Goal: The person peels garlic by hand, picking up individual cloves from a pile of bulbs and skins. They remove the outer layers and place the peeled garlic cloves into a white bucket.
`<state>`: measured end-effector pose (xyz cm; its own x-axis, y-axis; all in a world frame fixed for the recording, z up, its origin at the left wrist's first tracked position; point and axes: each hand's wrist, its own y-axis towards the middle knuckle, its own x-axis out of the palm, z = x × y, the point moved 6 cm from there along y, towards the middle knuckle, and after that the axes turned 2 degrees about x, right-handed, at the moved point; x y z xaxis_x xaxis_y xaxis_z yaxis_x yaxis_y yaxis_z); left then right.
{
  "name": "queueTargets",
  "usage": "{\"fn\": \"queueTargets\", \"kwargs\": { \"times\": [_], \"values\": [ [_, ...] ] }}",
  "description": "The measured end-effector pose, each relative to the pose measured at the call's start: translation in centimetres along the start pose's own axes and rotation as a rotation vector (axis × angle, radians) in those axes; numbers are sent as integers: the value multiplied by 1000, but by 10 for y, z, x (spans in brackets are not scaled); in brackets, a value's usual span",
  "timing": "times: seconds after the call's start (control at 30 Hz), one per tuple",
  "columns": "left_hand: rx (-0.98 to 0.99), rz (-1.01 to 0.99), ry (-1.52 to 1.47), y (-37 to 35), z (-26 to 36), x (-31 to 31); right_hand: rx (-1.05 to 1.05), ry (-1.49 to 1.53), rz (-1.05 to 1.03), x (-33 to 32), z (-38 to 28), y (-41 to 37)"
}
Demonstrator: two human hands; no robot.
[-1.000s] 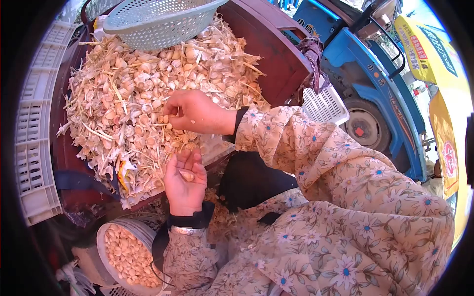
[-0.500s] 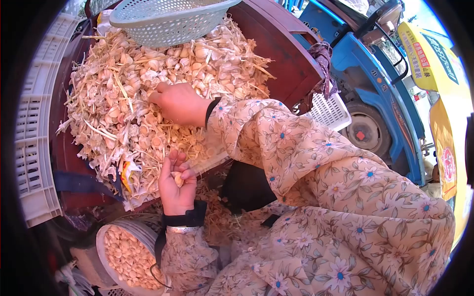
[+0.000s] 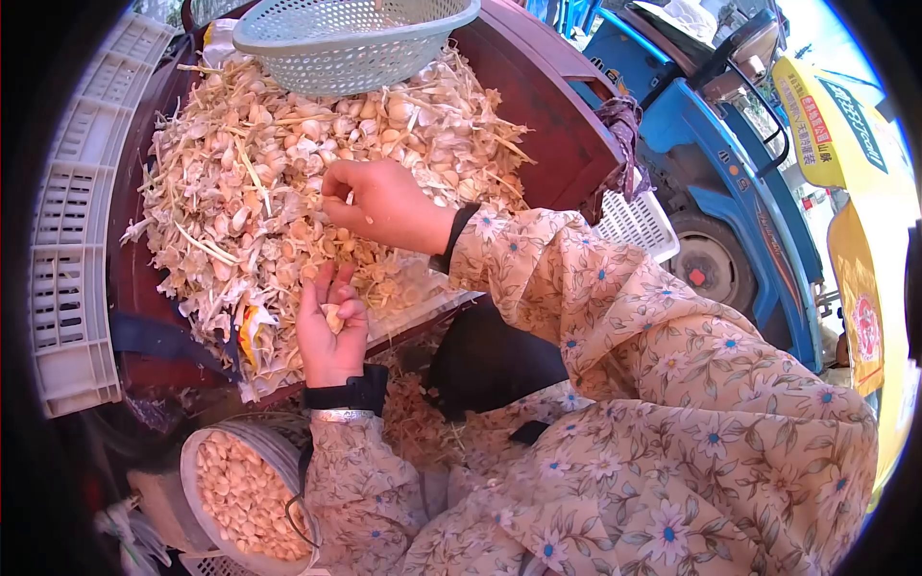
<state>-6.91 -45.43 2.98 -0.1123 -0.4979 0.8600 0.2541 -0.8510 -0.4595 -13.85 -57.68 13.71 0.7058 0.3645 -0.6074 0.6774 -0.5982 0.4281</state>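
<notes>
My left hand (image 3: 331,331) is palm up at the near edge of the garlic pile (image 3: 250,182), its fingers curled around a pale garlic clove (image 3: 333,318). My right hand (image 3: 384,204) hovers over the middle of the pile, with thumb and forefinger curled together; a small pale bit shows between them, too small to name. Loose cloves, papery skins and dry stalks make up the pile, which lies on a dark red surface (image 3: 567,125). Below and left of my left hand, a white bucket (image 3: 195,461) holds many peeled-looking cloves.
A pale green perforated basket (image 3: 355,48) sits at the pile's far side. White plastic crates (image 3: 72,259) line the left edge. Another white crate (image 3: 639,223) is beyond my right sleeve, near a blue vehicle (image 3: 711,163). A yellow printed cover (image 3: 855,144) hangs at right.
My right hand has lifted and moved to the right, off the garlic it was touching. My left hand has shifted slightly left and up, still holding the clove. The view has shifted slightly.
</notes>
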Motion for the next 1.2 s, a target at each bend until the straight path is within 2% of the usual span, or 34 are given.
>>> {"fn": "queueTargets", "kwargs": {
  "times": [0.07, 0.1, 0.2, 0.23, 0.33, 0.47, 0.57, 0.7, 0.8, 0.83, 0.93, 1.03, 1.17, 1.2],
  "values": [
    [-18, -153, -61, 3, -1, 4, 90, 375, -185, 12, -15, -18],
    [-28, -229, -92, 3, -2, 7, 121, 273, -191, 9, -22, -25],
    [-10, -144, -37, -3, 0, 1, -120, -62, 110, 11, -6, -9],
    [4, -110, -8, -3, 0, -4, -70, -140, 10, 24, 2, 0],
    [45, -25, 92, -5, 4, -12, 52, -299, -79, 44, 10, 11],
    [101, 25, 226, -10, 3, -13, 104, -274, -120, 45, 12, 13],
    [78, -9, 229, -7, 1, -11, -121, -214, 21, 35, 8, 2],
    [15, -92, 191, -10, -8, 4, -103, 17, -120, 18, 1, -16],
    [52, -45, 211, -13, -12, 11, -43, 76, -122, 11, -6, -37],
    [56, -29, 226, -13, -13, 8, -106, -43, -48, 7, -7, -39],
    [72, -14, 247, -3, -12, -6, -102, -213, 5, 9, -5, -31],
    [55, -19, 241, -3, -13, -16, 20, -422, -101, 25, -5, -10],
    [28, 30, 257, -10, -17, -19, -23, -557, -208, 53, 12, 1],
    [19, 38, 266, -10, -18, -19, -58, -480, -174, 48, 10, 0]
  ]
}}
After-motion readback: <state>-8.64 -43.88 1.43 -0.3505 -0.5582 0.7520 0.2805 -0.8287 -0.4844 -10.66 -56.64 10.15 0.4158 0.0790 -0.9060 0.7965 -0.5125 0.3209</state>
